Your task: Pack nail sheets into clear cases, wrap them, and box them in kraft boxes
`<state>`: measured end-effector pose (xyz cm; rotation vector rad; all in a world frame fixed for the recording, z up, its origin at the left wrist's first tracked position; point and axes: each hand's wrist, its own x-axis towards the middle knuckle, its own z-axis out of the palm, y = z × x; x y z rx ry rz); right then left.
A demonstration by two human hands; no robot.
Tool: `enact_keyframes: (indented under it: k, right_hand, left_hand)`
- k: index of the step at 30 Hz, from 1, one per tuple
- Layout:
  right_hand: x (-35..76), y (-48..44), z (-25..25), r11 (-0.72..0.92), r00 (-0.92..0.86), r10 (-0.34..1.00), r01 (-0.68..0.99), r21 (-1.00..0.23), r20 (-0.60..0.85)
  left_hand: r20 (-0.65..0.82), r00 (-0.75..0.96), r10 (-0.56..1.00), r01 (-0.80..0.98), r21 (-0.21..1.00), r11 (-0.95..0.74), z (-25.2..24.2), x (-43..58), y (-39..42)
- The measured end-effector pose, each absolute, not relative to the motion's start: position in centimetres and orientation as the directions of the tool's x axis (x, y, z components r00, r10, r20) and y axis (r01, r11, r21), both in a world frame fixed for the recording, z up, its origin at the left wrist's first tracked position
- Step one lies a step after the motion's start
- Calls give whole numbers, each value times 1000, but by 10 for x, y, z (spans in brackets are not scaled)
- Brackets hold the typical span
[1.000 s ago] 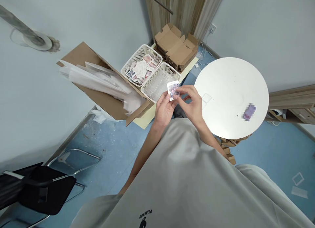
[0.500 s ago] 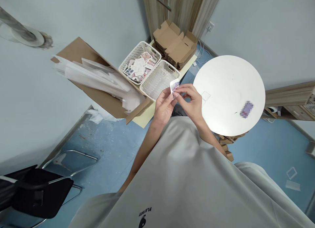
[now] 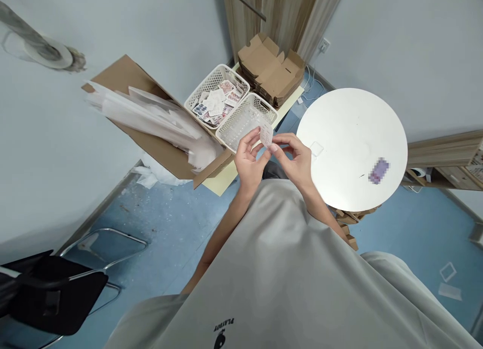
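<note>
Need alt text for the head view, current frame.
A person's left hand and right hand meet at a small pale card held before a gray top. Beyond sit two white baskets, one holding printed cards, and flattened cardboard boxes; an open carton of white sheets is left, a round white table right.

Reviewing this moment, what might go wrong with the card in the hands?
The right hand seems to pinch the card near a lower corner, so it might slip or bend. If dropped, it might land among the clear plastic pieces in the white basket just beyond. The cardboard box has a flap near the left hand, which might bump it.
</note>
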<state>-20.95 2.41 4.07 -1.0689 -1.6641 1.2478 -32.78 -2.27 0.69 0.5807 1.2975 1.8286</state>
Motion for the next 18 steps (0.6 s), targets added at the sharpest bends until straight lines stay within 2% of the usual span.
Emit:
enact_keyframes:
  k: [6,13,15,18]
  right_hand:
    - [-207,27,33,99,-342,939,130,-987,49]
    - [-194,24,17,52,-332,943,55,-997,31]
    - [-187,24,15,41,-317,948,44,-998,25]
    - [-175,27,11,32,-287,958,61,-998,13]
  left_hand:
    - [42,-723,690,-65,990,-129,15,-320,-29]
    - [203,-675,709,219,973,-71,-8,-310,-35]
    - [193,-649,735,199,977,-81,-13,-306,-33]
    - [105,-570,815,-23,989,-143,-14,-299,-26]
